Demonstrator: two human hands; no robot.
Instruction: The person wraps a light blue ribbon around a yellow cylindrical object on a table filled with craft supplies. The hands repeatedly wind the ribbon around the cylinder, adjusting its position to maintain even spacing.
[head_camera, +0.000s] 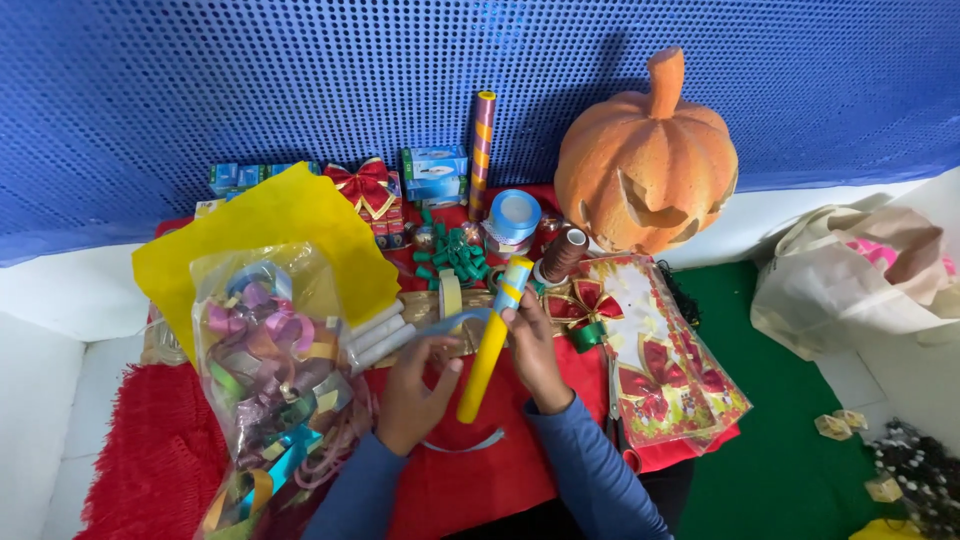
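Ribbon-wrapping looks to be the step in hand: I see the yellow tube (487, 362) held upright over the red cloth (150, 450), its top end already banded in light blue ribbon (470, 321). My right hand (535, 352) is closed around the tube near its upper part, thumb up by the blue band. My left hand (415, 385) pinches the free run of ribbon between thumb and fingers, just beside the tube, and the strip arcs from there to the tube's top. A loose tail of the same ribbon lies on the cloth below the hands.

I judge the wrap barely begun, since most of the tube still shows yellow. Going on would call for steady tension from the left hand while the right turns the tube, keeping each lap flat and close against the last.

As for containers: the clear plastic bag (268, 370) to my left is stuffed with curled ribbons in many colours. A flat clear packet (665, 375) to my right holds red and gold bows. The cream tote bag (850, 285) farther right has something pink inside; I cannot tell what. An orange pumpkin (645, 160) stands at the back against the blue wall.
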